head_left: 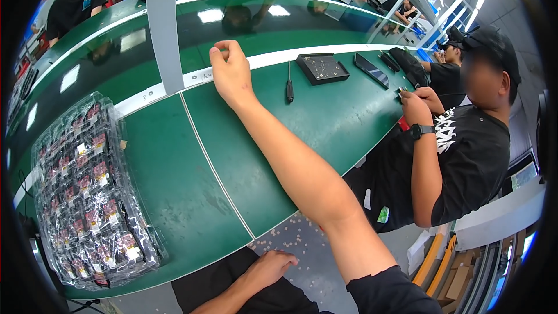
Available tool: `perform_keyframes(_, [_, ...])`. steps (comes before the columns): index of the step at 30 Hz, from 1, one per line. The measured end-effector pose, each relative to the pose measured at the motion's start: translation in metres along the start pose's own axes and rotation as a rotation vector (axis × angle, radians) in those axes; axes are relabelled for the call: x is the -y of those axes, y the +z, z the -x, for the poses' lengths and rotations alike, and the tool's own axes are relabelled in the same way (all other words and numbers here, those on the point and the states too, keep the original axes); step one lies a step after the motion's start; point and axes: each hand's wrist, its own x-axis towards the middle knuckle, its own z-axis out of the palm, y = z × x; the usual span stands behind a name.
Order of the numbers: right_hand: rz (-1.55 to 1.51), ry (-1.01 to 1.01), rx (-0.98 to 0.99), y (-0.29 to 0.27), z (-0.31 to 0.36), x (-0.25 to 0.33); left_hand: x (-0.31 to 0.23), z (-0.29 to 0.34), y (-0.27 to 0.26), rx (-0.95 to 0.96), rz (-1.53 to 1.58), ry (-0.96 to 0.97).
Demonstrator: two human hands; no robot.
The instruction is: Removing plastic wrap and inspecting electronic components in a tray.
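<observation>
My right arm reaches across the green workbench. At its end my right hand (231, 71) is raised by the white rail beside the grey post, with its fingers curled in toward the thumb. Whatever those fingers hold, if anything, is hidden. Low over my lap, my left hand (272, 268) is loosely closed, and no object shows in it. Right of my right hand lies a black screwdriver (289, 87). A black tray (323, 68) with small pieces in it sits just past that tool. On the left, a stack of clear plastic trays (93, 197) holds many small dark and red parts.
Beside me on the right, a person (465, 139) in black handles a small item. A dark phone (372, 70) and a black pouch (408, 67) lie near them. The grey post (163, 29) rises from the rail (261, 61). Several people sit across the bench.
</observation>
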Motion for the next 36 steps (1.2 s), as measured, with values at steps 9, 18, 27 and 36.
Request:
perform_keyframes(9, [-0.010, -0.025, 0.005, 0.0003, 0.0003, -0.0017, -0.0035, -0.0007, -0.0009, 0.017, -0.017, -0.031])
perform_keyframes(18, [0.014, -0.058, -0.003, 0.0010, -0.0010, -0.0050, -0.0019, -0.0012, -0.0034, 0.034, -0.005, -0.006])
perform_keyframes(27, [-0.021, -0.019, 0.021, 0.0006, 0.0012, 0.0002, -0.0015, -0.0005, 0.0004, 0.055, -0.039, -0.008])
perform_keyframes(36, [-0.019, -0.021, 0.021, 0.0016, 0.0015, -0.0008, 0.0047, -0.0010, -0.0003, 0.043, -0.029, 0.005])
